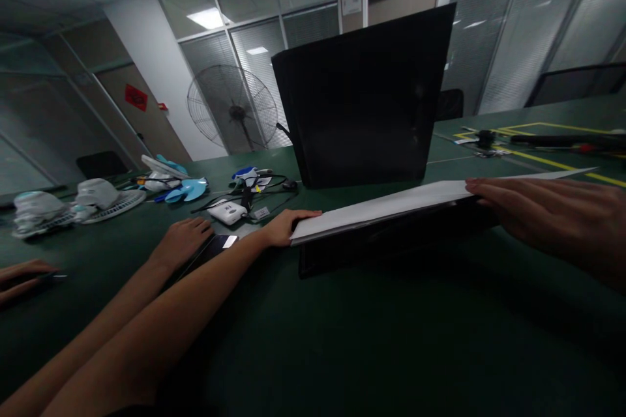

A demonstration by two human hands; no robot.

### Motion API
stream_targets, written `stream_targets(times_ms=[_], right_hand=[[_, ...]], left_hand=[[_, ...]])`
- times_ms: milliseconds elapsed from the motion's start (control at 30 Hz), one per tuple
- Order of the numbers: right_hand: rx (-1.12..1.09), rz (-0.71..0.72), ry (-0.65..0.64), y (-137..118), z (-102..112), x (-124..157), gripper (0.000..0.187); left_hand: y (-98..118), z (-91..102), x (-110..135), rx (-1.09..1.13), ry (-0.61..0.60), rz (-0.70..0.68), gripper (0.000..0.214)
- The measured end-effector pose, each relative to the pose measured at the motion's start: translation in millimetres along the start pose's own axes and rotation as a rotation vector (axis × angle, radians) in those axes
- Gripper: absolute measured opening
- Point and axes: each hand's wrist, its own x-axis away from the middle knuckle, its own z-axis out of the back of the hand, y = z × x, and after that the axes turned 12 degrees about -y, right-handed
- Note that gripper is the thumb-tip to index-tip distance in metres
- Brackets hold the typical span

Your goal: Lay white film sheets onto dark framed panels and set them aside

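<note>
Two hands rest on a thin white flat sheet (391,205) in the middle of a dark green table (342,339).
At the left edge lies another person's hand (22,273), with white and blue fan parts (98,199) behind it. Their other hand (183,241) sits on a dark phone (215,247). The left hand (286,227) touches the sheet's left end; I cannot tell if it pinches. The sheet lies on a flat black slab (381,241), in front of a big black screen (366,98). The right hand (552,218) lies flat on the sheet's right end.
</note>
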Motion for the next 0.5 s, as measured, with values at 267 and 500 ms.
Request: stream_targets(times_ms=[267, 500], right_hand=[[-0.049, 0.142, 0.081, -5, -31, 9, 0.028], [-0.036, 0.067, 0.105, -11, -22, 6, 0.034]], left_hand=[[-2, -15.9, -25, -0.163, -0.225, -0.233, 0.053], [19, -9.3, -13, -0.217, -0.163, -0.151, 0.042]])
